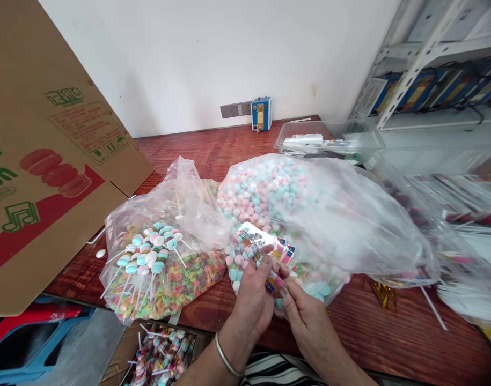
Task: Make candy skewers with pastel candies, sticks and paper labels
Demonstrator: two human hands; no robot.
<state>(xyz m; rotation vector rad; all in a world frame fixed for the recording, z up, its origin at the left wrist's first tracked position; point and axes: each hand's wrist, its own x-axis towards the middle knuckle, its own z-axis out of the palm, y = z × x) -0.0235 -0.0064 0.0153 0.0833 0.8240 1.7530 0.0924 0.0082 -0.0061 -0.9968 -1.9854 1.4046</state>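
My left hand (255,287) is closed around a small, brightly printed plastic wrapper (274,283), its fingers curled over the top. From the right, my right hand (303,308) pinches the same wrapper's lower end; whether candy sits inside is hidden by the fingers. Just beyond the fingertips, several flat printed wrappers (265,241) lie on a clear bag of pastel candies (261,185). To the left, a pile of marshmallow lollipops (148,252) on white sticks rests on a clear bag of colourful ring candies (197,273).
A large cardboard carton (68,161) stands at the left. Below the table edge is a box of wrapped lollipops (165,348). A clear plastic tub (329,136) and a blue device (262,113) stand at the back. Stacked packaging (458,198) and a metal shelf (414,69) are at right.
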